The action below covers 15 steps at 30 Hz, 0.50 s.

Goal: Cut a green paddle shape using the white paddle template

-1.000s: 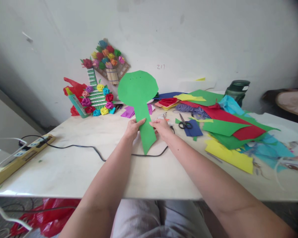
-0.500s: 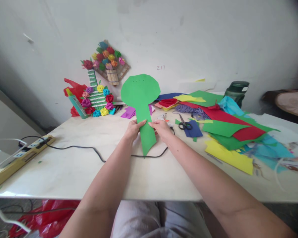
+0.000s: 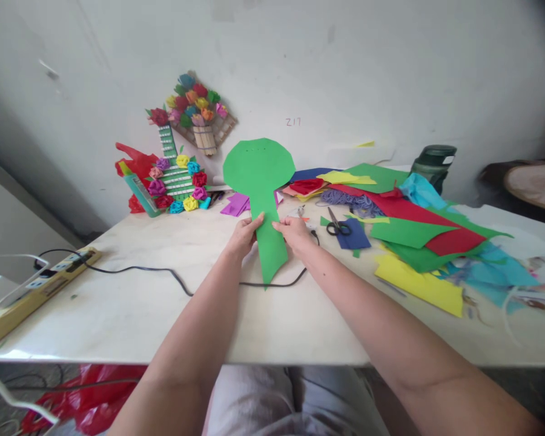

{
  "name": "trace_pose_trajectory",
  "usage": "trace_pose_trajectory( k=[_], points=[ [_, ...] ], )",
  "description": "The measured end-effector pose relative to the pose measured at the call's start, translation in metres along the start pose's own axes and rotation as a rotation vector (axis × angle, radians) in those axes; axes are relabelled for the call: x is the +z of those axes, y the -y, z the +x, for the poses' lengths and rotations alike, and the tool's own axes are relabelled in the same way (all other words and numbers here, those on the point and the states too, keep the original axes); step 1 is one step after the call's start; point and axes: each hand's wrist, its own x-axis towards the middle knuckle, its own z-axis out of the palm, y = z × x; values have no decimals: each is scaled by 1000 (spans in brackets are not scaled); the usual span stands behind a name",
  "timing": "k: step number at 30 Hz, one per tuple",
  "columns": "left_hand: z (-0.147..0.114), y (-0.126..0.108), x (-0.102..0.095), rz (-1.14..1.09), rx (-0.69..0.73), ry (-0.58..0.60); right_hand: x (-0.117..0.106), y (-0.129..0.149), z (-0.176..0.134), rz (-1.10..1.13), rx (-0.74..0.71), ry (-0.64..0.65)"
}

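A green paper cutout (image 3: 260,166) with a wide rounded top and a long stem stands upright between my hands. My left hand (image 3: 246,235) pinches the stem's left edge, thumb on the front. On the stem's right edge, my right hand (image 3: 295,232) is closed the same way; the fingers behind the paper are hidden. The stem's pointed lower end hangs just over a black cord (image 3: 272,284). Purple paper (image 3: 236,204) lies behind the cutout. Right of my right hand are black-handled scissors (image 3: 338,226) on a dark blue paper piece (image 3: 355,235).
Coloured paper sheets (image 3: 418,233) pile up on the right, before a dark green bottle (image 3: 433,166). A flower-trimmed guitar-shaped craft (image 3: 179,175) and a glue bottle (image 3: 140,191) stand at the back left. A power strip (image 3: 49,284) lies along the table's left side.
The cutout's top has shifted slightly right and down. My left thumb now lies nearer the stem's left edge and a little higher. Both hands still hold the stem.
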Motion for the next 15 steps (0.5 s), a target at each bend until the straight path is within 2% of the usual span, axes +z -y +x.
trace_pose_trajectory(
  k=[5,12,15],
  points=[
    [3,0,-3,-29,5,-11,-1,3,-1,-16,-12,-5],
    [3,2,-11,57,2,111,-1,1,-1,47,-20,2],
    [2,1,-12,69,3,126,-1,0,0,89,0,34]
  ],
)
